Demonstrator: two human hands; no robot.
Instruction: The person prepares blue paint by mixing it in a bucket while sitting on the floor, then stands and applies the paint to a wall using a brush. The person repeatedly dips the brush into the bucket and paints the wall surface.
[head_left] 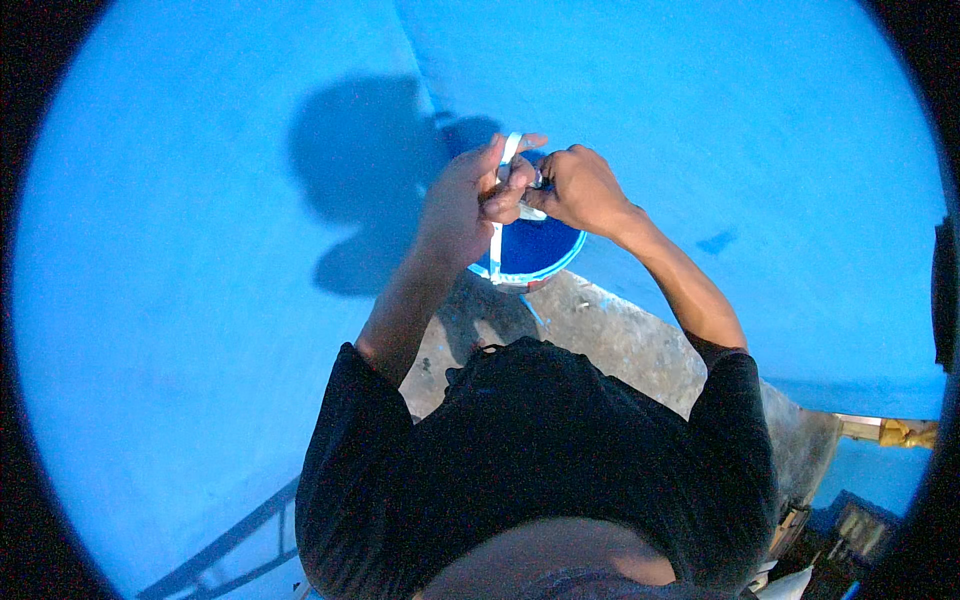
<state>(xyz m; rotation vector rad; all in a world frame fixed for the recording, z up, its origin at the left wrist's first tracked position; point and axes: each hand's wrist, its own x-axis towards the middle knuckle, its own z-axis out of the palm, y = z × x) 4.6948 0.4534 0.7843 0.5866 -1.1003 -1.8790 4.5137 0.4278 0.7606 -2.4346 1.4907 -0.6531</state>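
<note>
Both hands are close together over an open bucket [579, 250] with dark blue inside and a paint-smeared, light blue rim. My left hand [465, 200] is closed around a narrow white strip [496, 245], which passes between the fingers and reaches down to the rim. Whether this strip is a handle, a stick or tape is unclear. My right hand [588, 190] pinches at something small beside the left fingers. A short whitish piece [531, 212] shows just under the fingertips, and the rest of it is hidden.
Light blue walls [780, 160] surround the corner, with dark shadows cast on them. Below lies a grey, paint-spotted floor [640, 345]. A ladder-like shadow [240, 535] crosses the lower left. Assorted items [860, 530] lie at the lower right, near a yellow cloth-like thing [908, 433].
</note>
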